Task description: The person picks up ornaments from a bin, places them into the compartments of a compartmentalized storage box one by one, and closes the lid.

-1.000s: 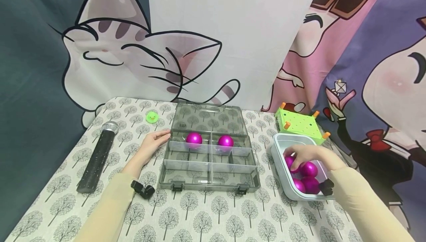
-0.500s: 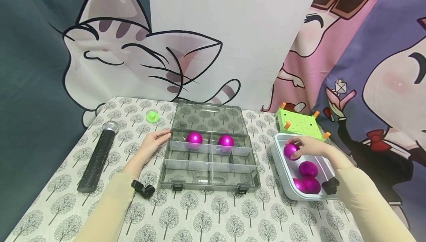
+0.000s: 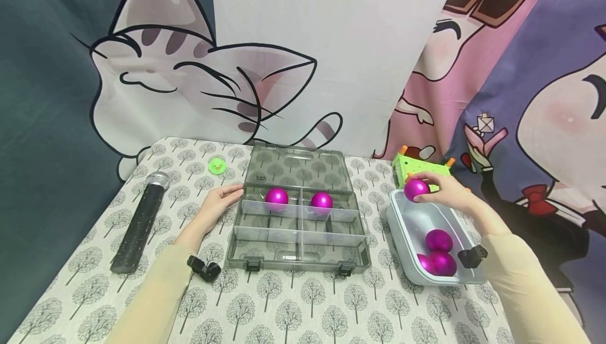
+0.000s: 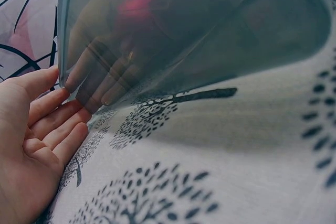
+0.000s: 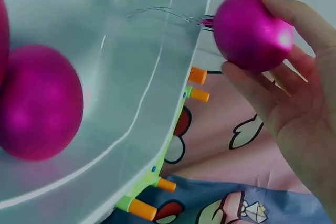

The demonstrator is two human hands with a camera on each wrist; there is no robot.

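Note:
My right hand [image 3: 447,191] pinches a shiny magenta Christmas bauble [image 3: 416,190] between thumb and fingers, over the far end of a pale grey-blue tub [image 3: 396,231]. In the right wrist view a thin thread trails from the cap of that bauble [image 5: 252,31] towards the tub. Several more baubles [image 3: 438,241] lie at the tub's near end. My left hand [image 3: 215,208] touches the left side of a smoky clear divided box [image 3: 298,265], fingers nearly straight against its corner. Two back compartments hold one bauble [image 3: 276,198] and another bauble [image 3: 322,202]; the lid [image 3: 298,168] lies back.
A black microphone [image 3: 140,223] with a silver head lies at the left. Near the back sits a small green duck [image 3: 217,165]. Behind the tub stands a green item with orange pegs [image 3: 412,167]. A printed curtain [image 3: 331,60] hangs beyond the table.
My right hand has lifted one bauble from among the others in the tub, raising it up and away to above the far rim. The left hand stays at the box.

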